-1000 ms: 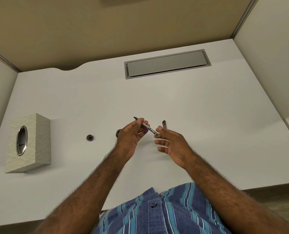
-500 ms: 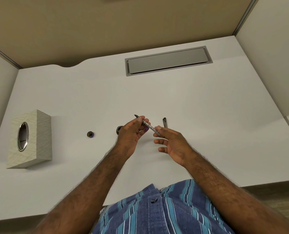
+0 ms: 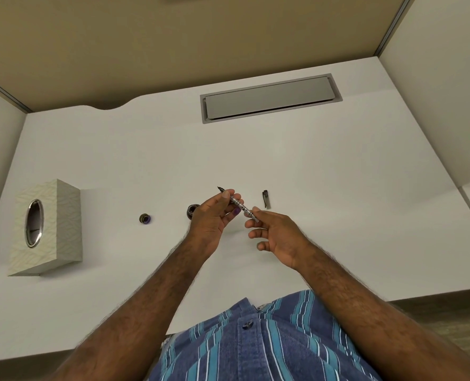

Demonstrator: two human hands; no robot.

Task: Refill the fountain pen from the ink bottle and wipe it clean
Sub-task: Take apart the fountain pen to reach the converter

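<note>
Above bare mid-desk (image 3: 338, 166), pen (image 3: 238, 204) between hands.

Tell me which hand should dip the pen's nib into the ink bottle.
Probably the left hand: it grips the fountain pen near the nib and hovers right beside the open ink bottle. The right hand only pinches the pen's rear end, farther away.

Ink bottle (image 3: 192, 211) crowds left hand (image 3: 210, 221); desk (image 3: 338, 188) rightward open.
</note>
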